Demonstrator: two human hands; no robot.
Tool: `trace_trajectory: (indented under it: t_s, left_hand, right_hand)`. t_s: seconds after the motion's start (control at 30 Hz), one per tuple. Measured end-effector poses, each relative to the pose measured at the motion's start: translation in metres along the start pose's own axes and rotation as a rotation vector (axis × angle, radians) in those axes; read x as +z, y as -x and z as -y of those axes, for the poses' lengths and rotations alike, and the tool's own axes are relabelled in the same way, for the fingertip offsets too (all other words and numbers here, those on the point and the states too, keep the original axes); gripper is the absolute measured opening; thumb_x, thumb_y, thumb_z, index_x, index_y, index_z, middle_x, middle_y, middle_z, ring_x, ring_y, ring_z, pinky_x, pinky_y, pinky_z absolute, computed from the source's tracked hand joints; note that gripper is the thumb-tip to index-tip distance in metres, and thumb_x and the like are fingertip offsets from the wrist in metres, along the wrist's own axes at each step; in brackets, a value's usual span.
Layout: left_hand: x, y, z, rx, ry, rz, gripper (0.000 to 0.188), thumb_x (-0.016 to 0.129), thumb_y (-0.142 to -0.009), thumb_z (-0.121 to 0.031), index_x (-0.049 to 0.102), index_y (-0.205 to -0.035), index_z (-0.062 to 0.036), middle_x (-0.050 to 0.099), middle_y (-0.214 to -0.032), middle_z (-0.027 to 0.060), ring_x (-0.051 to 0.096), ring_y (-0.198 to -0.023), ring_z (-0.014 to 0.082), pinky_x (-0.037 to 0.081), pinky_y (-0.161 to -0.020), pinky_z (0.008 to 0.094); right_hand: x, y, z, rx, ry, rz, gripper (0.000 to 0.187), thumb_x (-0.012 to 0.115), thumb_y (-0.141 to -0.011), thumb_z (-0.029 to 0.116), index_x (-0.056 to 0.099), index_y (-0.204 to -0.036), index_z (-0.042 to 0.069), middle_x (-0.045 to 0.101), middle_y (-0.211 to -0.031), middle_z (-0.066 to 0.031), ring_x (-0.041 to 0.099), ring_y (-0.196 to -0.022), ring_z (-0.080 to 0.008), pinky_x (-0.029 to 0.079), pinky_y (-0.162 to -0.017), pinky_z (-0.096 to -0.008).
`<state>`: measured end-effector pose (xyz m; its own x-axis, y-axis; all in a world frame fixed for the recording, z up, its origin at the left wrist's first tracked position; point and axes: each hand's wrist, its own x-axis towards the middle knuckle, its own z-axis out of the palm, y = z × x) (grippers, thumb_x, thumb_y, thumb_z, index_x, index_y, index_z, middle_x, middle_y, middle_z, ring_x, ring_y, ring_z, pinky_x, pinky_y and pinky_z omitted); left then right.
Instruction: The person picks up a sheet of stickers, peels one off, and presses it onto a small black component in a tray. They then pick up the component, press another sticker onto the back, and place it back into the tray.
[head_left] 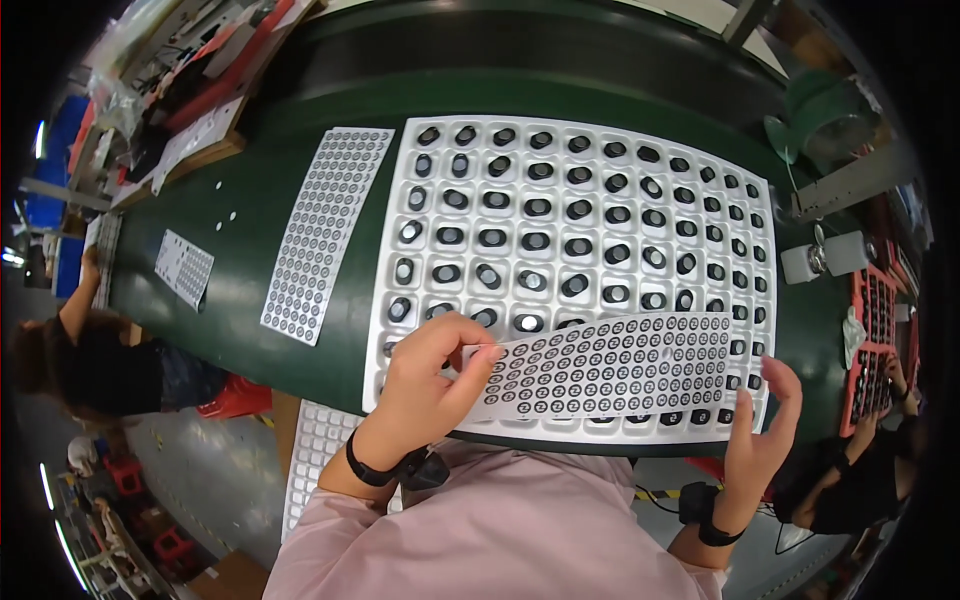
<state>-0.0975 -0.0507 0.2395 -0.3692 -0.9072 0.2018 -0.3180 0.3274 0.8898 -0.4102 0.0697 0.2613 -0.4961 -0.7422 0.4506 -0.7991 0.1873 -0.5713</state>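
A long white sheet of round black-printed stickers (610,368) lies across the near rows of a white moulded tray (384,275). Its left end is pinched between the thumb and fingers of my left hand (432,375). Just past the sheet's right end is my right hand (762,432), thumb and forefinger apart, with nothing visible between them. Small black oval parts with round centres (540,171) sit one to a pocket in the tray. The sheet hides some of the near pockets. Both my wrists wear black bands.
Left of the tray lies another long sticker sheet (325,235), with a smaller, partly used sheet (185,267) beyond it. Small white dots are scattered on the green work surface (250,270). A metal bracket (818,258) stands at right, near red trays (872,340). People work on both sides.
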Motion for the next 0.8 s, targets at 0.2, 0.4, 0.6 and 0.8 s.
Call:
trace_trajectory:
  t_s: [0.2, 0.4, 0.6, 0.8]
  left_hand:
    - [-0.002, 0.0, -0.005, -0.083, 0.14, 0.028, 0.005, 0.068, -0.09, -0.006, 0.065, -0.091, -0.0019, 0.063, -0.082, 0.0033, 0.054, -0.066, 0.009, 0.043, -0.056, 0.0229]
    - [-0.005, 0.005, -0.014, -0.078, 0.234, 0.043, 0.006, 0.067, -0.09, -0.007, 0.064, -0.091, -0.0019, 0.062, -0.085, 0.0029, 0.054, -0.07, 0.0084, 0.043, -0.059, 0.0224]
    - [-0.003, 0.002, -0.003, -0.092, 0.336, 0.129, 0.006, 0.066, -0.09, -0.005, 0.063, -0.092, -0.0007, 0.062, -0.087, 0.0034, 0.054, -0.074, 0.0088, 0.043, -0.065, 0.0231]
    - [-0.002, 0.002, -0.005, -0.135, 0.451, 0.149, 0.006, 0.065, -0.092, -0.007, 0.062, -0.093, -0.0011, 0.062, -0.087, 0.002, 0.053, -0.073, 0.007, 0.042, -0.062, 0.0217]
  right_hand:
    - [0.038, -0.019, 0.077, -0.411, -0.331, 0.444, 0.027, 0.075, -0.07, -0.001, 0.064, -0.093, 0.005, 0.066, -0.106, -0.0095, 0.059, -0.098, -0.0313, 0.043, -0.089, -0.0423]
    - [0.074, -0.016, 0.125, -0.503, -0.419, 0.559, 0.023, 0.076, -0.072, 0.003, 0.062, -0.09, 0.007, 0.066, -0.098, -0.007, 0.059, -0.095, -0.0295, 0.041, -0.089, -0.0424]
    - [0.096, -0.006, 0.114, -0.429, -0.509, 0.635, 0.025, 0.075, -0.072, 0.0, 0.059, -0.089, 0.009, 0.065, -0.093, -0.004, 0.058, -0.092, -0.0245, 0.037, -0.092, -0.0391]
    - [0.096, -0.004, 0.109, -0.43, -0.557, 0.593, 0.025, 0.075, -0.071, 0.0, 0.058, -0.087, 0.01, 0.063, -0.087, -0.0024, 0.058, -0.087, -0.023, 0.037, -0.091, -0.0383]
